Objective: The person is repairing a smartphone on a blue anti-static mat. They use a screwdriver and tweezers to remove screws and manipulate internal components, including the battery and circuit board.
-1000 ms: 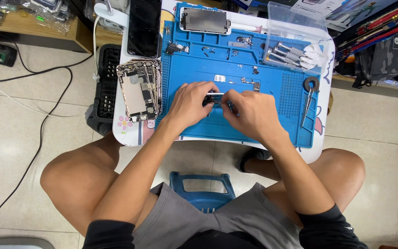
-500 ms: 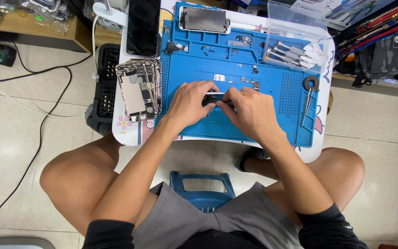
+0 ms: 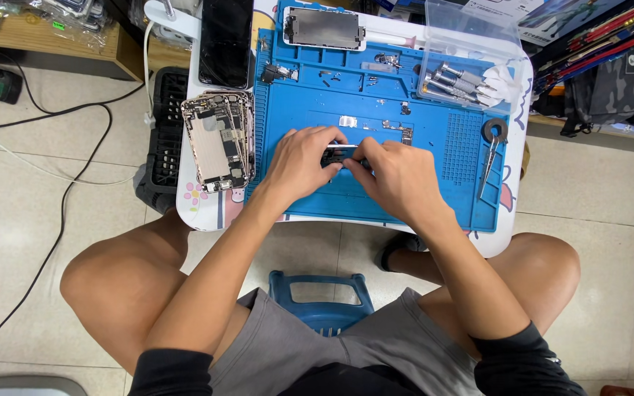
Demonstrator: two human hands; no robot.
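My left hand [image 3: 304, 163] and my right hand [image 3: 392, 176] meet over the middle of a blue work mat [image 3: 449, 198]. Between their fingertips they pinch a small dark phone part [image 3: 340, 154] that lies on the mat; most of it is hidden under my fingers. My left fingers curl over its left end and my right fingers press on its right end. Small loose metal parts [image 3: 394, 126] lie on the mat just beyond my hands.
A stack of opened phone housings [image 3: 218, 139] lies left of the mat. A black phone screen [image 3: 225, 40] and a screen assembly [image 3: 324, 28] lie at the far edge. Screwdrivers [image 3: 456, 79] sit in a clear tray, tweezers [image 3: 490, 165] at right. A blue stool [image 3: 322, 302] is under me.
Both hands stay on the small part in the same place; only slight finger shifts show.
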